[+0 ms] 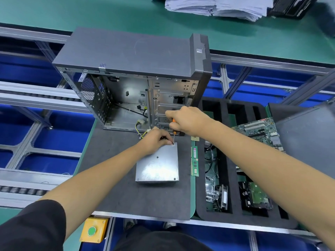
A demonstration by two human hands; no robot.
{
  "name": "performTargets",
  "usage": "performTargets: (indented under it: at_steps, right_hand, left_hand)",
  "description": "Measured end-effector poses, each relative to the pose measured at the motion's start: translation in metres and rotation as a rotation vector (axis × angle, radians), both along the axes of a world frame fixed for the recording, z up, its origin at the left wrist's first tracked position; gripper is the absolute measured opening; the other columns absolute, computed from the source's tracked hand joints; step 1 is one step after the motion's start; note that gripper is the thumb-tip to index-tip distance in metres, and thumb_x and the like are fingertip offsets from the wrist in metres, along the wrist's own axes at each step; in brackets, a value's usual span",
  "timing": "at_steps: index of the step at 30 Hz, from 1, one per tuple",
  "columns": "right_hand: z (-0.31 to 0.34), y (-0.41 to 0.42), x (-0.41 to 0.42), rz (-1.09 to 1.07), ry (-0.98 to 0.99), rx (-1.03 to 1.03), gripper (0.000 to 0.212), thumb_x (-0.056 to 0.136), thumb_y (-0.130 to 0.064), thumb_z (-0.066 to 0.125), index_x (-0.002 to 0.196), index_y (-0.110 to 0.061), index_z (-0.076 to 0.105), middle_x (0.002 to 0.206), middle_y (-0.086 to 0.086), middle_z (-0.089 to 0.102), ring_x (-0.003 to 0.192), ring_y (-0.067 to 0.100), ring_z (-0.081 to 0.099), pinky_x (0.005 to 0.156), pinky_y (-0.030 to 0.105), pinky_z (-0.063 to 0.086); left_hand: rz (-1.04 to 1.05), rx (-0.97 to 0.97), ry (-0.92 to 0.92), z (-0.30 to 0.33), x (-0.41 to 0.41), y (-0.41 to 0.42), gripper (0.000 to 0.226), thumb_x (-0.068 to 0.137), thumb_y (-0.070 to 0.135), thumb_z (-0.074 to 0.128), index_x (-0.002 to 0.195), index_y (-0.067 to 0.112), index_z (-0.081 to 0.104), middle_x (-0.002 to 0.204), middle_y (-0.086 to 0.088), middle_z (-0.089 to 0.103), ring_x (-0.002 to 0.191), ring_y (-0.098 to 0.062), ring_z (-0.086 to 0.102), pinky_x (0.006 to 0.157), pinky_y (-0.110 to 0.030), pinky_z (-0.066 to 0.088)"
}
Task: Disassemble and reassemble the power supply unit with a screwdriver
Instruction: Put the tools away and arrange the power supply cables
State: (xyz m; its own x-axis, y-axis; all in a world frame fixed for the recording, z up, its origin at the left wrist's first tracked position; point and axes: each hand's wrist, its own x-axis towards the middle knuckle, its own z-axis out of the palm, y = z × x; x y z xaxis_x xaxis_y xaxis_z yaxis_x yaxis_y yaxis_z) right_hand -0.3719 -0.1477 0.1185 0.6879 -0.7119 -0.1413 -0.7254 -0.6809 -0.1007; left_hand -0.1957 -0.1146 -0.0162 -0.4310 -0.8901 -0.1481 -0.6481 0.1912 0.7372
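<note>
1. Nearest the camera, a black sleeve [30, 227] covers the person's left upper arm, and both bare forearms reach forward over the dark grey mat [145, 200] on the worktop.
2. The right hand [188, 120] has its grip curled round the orange-handled screwdriver [174, 130]; the thin metal shaft points down to the far right corner of the silver metal power supply box [157, 165].
3. The left hand [155, 140] rests on the far edge of that box, with its fingertips [169, 142] pinched together right at the screwdriver tip; whether they hold a screw cannot be told.
4. The box lies flat on the mat, in front of the open grey computer case [130, 69]. One small black screw [157, 157] sits loose on its lid, and another is seated in the near right corner.
5. Yellow and black wires [140, 127] run from the case's floor towards the box.
6. A green memory stick [194, 161] lies just right of the box.
7. Further right, a black foam tray [199, 205] holds a green circuit board [261, 129] and other parts in its slots.
8. A yellow button box with a green button [93, 230] hangs at the worktop's near edge.
</note>
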Motion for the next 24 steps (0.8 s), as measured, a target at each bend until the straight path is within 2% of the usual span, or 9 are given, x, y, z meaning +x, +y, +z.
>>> performTargets:
  at_steps: [3,8,12,15,17,19,22,24]
  right_hand:
    - [0.000,0.001,0.003,-0.022,-0.007,0.018,0.012,0.095,-0.026,0.050,0.094,-0.023,0.038,0.060,-0.001,0.046,0.055,0.025,0.046,0.051,0.034,0.030]
    - [0.004,0.004,0.004,0.014,0.056,0.003,0.014,0.097,-0.029,0.049,0.096,-0.023,0.036,0.063,-0.002,0.044,0.054,0.018,0.041,0.050,0.034,0.028]
    - [0.009,0.004,0.001,0.150,0.149,-0.116,0.019,0.100,-0.037,0.046,0.097,-0.026,0.031,0.069,-0.003,0.049,0.060,0.024,0.047,0.052,0.033,0.030]
    - [0.011,0.006,0.001,0.283,0.166,-0.145,0.019,0.094,-0.039,0.049,0.093,-0.027,0.034,0.073,-0.006,0.053,0.063,0.023,0.051,0.048,0.031,0.027]
    - [0.013,0.006,0.001,0.311,0.177,-0.115,0.018,0.088,-0.037,0.052,0.092,-0.029,0.036,0.073,-0.007,0.054,0.063,0.023,0.052,0.048,0.030,0.026]
    - [0.014,0.005,0.004,0.354,0.197,-0.129,0.013,0.087,-0.034,0.048,0.093,-0.029,0.037,0.069,-0.007,0.051,0.061,0.024,0.051,0.047,0.029,0.023]
    - [0.014,0.003,0.008,0.282,0.198,-0.123,0.013,0.093,-0.036,0.045,0.101,-0.026,0.047,0.067,-0.008,0.042,0.062,0.024,0.047,0.047,0.030,0.020]
    - [0.013,0.004,0.011,0.182,0.200,-0.124,0.020,0.095,-0.039,0.052,0.107,-0.022,0.053,0.075,-0.004,0.048,0.067,0.026,0.048,0.049,0.031,0.021]
  left_hand:
    - [-0.012,-0.005,0.028,0.000,0.003,0.001,0.007,0.089,0.031,0.077,0.094,0.027,0.077,0.099,0.014,0.074,0.104,-0.021,0.052,0.098,-0.034,0.038]
    - [0.046,-0.069,0.066,-0.001,-0.001,0.005,0.014,0.079,0.043,0.085,0.083,0.039,0.072,0.092,0.015,0.071,0.100,-0.014,0.049,0.087,-0.027,0.040]
    - [0.039,-0.097,0.085,-0.005,-0.001,0.009,0.013,0.082,0.043,0.082,0.085,0.034,0.073,0.089,0.016,0.064,0.102,-0.003,0.046,0.086,-0.025,0.044]
    - [0.053,-0.111,0.088,-0.006,-0.002,0.010,0.012,0.083,0.044,0.080,0.081,0.037,0.071,0.088,0.013,0.065,0.105,-0.009,0.049,0.087,-0.028,0.045]
    - [0.065,-0.112,0.102,-0.007,-0.003,0.012,0.014,0.084,0.044,0.080,0.077,0.043,0.067,0.087,0.014,0.066,0.104,-0.011,0.050,0.085,-0.025,0.044]
    - [0.088,-0.129,0.103,-0.009,-0.003,0.013,0.012,0.083,0.045,0.080,0.078,0.040,0.070,0.086,0.018,0.065,0.103,-0.009,0.050,0.083,-0.018,0.041]
    - [0.102,-0.132,0.074,-0.011,-0.002,0.013,0.012,0.084,0.048,0.078,0.082,0.038,0.073,0.088,0.013,0.066,0.098,-0.003,0.050,0.077,-0.017,0.039]
    - [0.113,-0.112,0.070,-0.012,-0.002,0.013,0.012,0.084,0.050,0.077,0.084,0.039,0.073,0.090,0.003,0.066,0.096,0.000,0.049,0.075,-0.018,0.039]
